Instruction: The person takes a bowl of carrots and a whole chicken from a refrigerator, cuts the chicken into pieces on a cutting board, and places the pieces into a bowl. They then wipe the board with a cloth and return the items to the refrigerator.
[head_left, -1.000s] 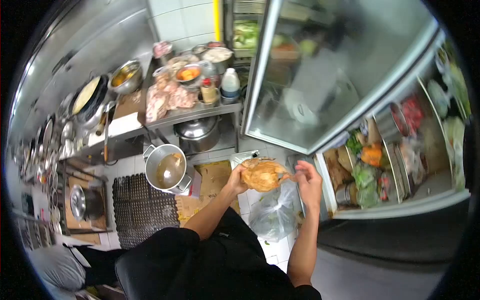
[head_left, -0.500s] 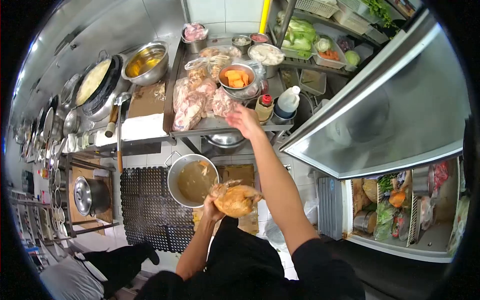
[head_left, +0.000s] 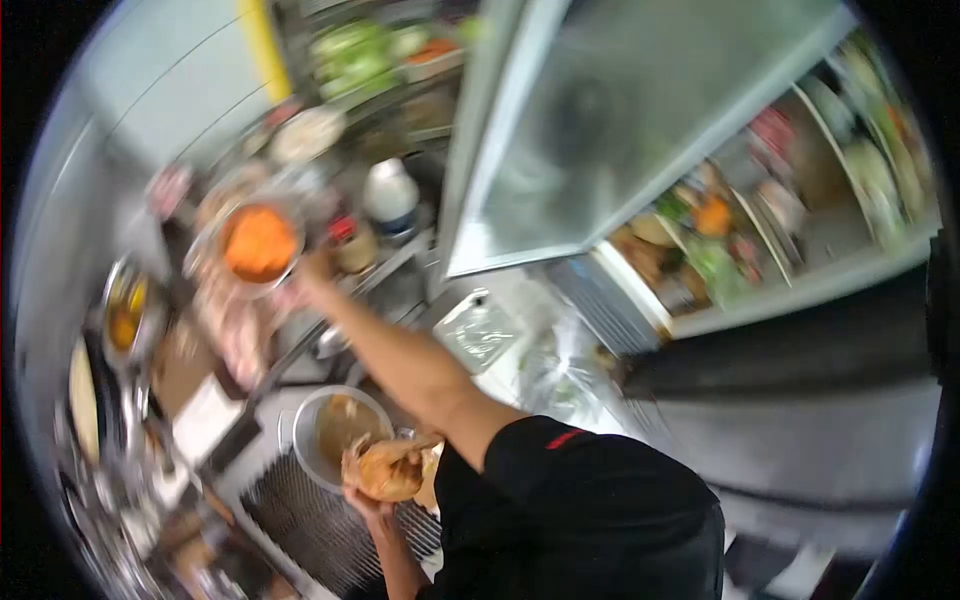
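Observation:
My left hand (head_left: pixel 366 500) grips a whole yellowish-brown chicken (head_left: pixel 388 472) from beneath. The bird is beside the rim of a tall metal pot (head_left: pixel 296 432) with cloudy broth in it. My right arm reaches out over the counter, and my right hand (head_left: pixel 308 280) is closed at the near rim of a round metal bowl (head_left: pixel 214 246). Orange pieces that look like carrot (head_left: pixel 260 243) lie in that bowl. Motion blur hides the exact hold of the fingers. Bagged pale raw meat (head_left: pixel 238 335) lies just below the bowl.
A red-capped bottle (head_left: pixel 352 245) and a white-topped bottle (head_left: pixel 391 192) stand right of the bowl. An open glass door (head_left: pixel 600 130) leans over a stocked fridge (head_left: pixel 715 300). Below are a black perforated mat (head_left: pixel 320 520) and a clear plastic bag (head_left: pixel 568 370).
My view has swung to the right. My right hand has gone from in front of the meat to the orange-filled bowl's rim and taken hold. The chicken stays in my left hand.

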